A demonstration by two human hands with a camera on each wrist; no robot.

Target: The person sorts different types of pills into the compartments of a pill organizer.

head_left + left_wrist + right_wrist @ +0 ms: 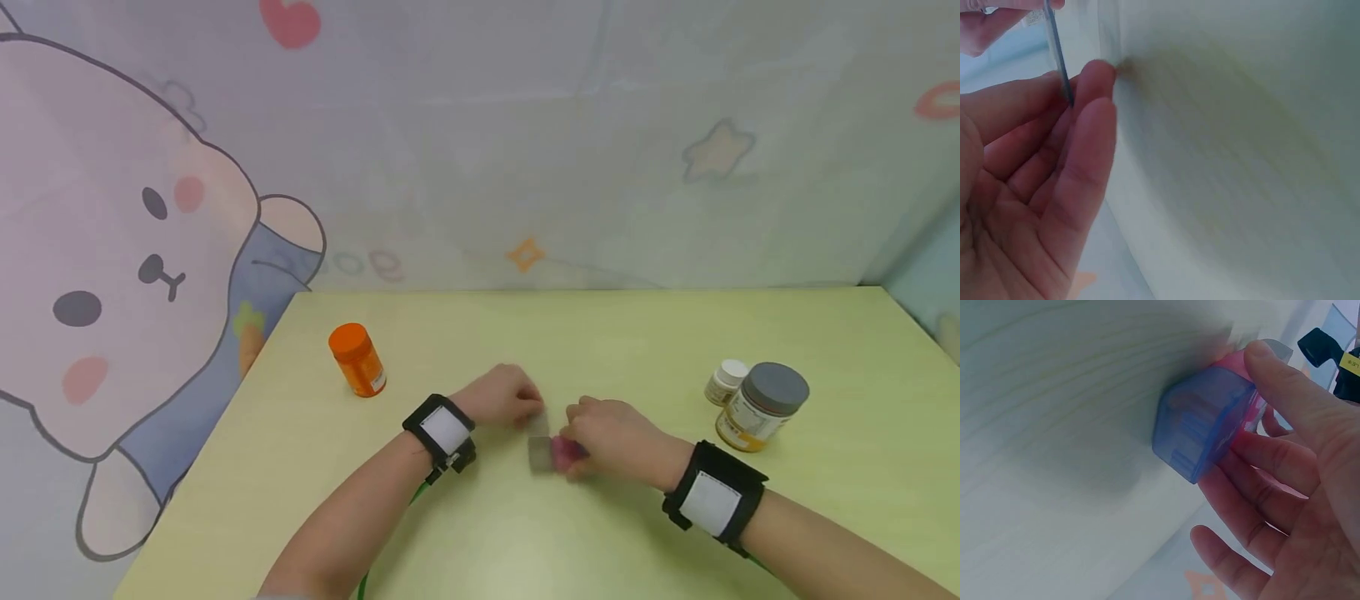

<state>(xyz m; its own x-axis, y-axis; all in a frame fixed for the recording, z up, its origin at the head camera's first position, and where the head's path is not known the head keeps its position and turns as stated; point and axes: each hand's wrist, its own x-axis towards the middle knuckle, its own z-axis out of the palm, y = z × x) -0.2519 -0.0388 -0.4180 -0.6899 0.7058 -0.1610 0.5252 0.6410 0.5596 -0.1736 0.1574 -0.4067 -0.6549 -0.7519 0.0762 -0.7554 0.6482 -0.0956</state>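
A small pill organizer with grey, pink and blue sections is on the table in the head view. Its blue translucent end faces the right wrist camera. My right hand grips the pink and blue part between thumb and fingers. At the grey end a clear grey lid stands raised. My left hand pinches that lid, which shows edge-on as a thin plate in the left wrist view. What lies inside the grey section is too blurred to tell.
An orange bottle stands at the left of the yellow table. On the right are a small white bottle and a larger jar with a grey cap. A printed curtain hangs behind.
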